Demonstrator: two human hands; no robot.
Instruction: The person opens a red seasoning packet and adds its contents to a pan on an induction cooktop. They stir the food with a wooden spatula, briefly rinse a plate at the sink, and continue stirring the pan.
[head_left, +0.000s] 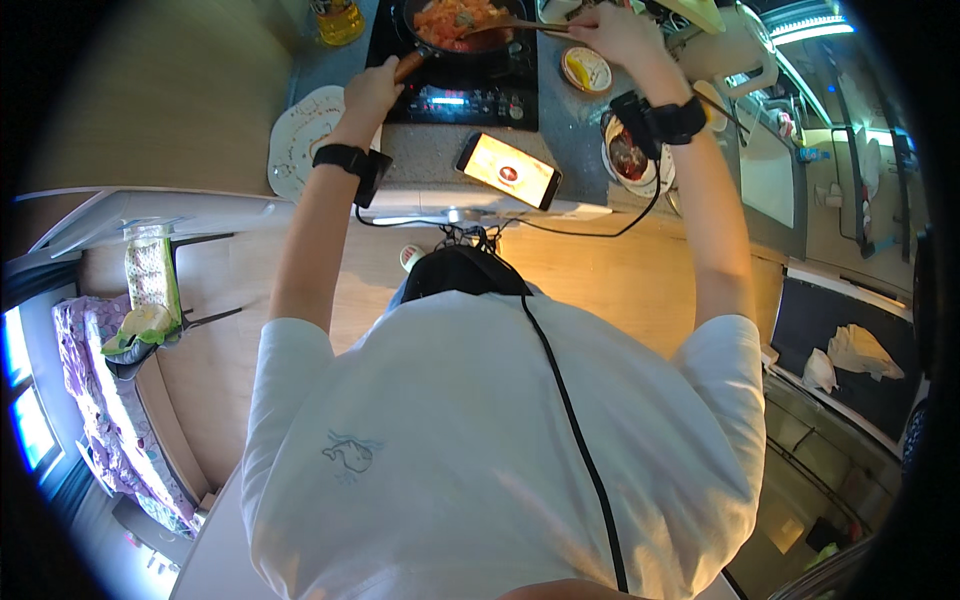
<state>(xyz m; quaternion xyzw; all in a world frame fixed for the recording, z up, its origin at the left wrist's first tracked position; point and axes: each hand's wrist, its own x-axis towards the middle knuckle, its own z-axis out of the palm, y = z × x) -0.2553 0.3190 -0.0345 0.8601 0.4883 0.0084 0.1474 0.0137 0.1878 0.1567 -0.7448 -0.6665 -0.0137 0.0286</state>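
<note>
At the top of the head view a dark frying pan (455, 51) stands on a black induction cooktop (480, 109) with a lit panel. Chopped, reddish tomato-like food (450, 21) fills it. My left hand (372, 91) is closed round the pan's wooden handle (410, 66). Between the fingers of my right hand (611, 31) is a wooden spatula (517, 25), whose far end rests in the food. Just below that hand lies a small round dish (586, 70) with something yellow on it. Both wrists wear black straps with small devices.
A smartphone (509, 171) lies at the counter's front edge. Left of the cooktop are a patterned plate (289, 146) and a bottle of yellow oil (339, 24). A bowl with dark red food (628, 156) sits under my right wrist, near a pale pitcher (712, 56). Black cables (592, 234) hang before me.
</note>
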